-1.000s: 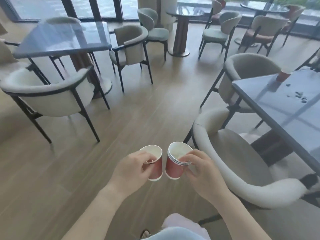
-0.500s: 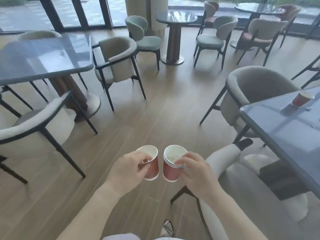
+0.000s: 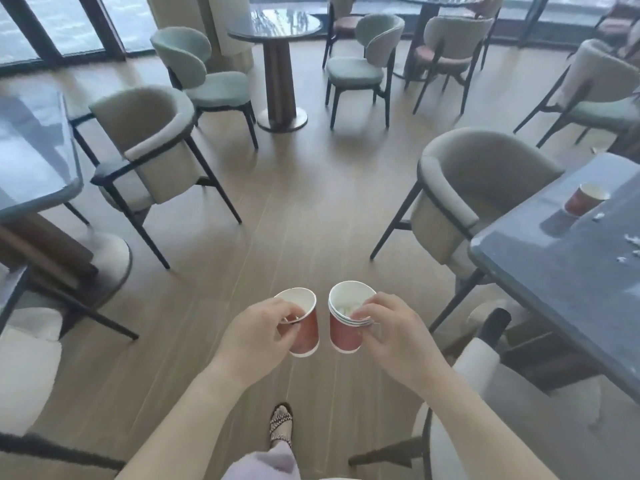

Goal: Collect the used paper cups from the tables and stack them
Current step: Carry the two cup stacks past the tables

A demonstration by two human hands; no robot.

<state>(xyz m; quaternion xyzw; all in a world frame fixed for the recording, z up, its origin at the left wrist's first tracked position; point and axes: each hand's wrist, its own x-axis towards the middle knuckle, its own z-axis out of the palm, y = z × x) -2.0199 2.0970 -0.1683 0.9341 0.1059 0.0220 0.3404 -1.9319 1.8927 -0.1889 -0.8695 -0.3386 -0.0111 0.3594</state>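
Paper cups, red outside and white inside, carried over the wooden floor. Single cup gripped by left hand, fingers curled over rim and wall. Stack of cups gripped by right hand, fingertips pinching the nested rims. Both upright, side by side, just apart. Another cup standing near the far edge of the dark table at right, well apart from both hands. White scraps strewn toward that table's right side. Grey chair just beside its far edge.
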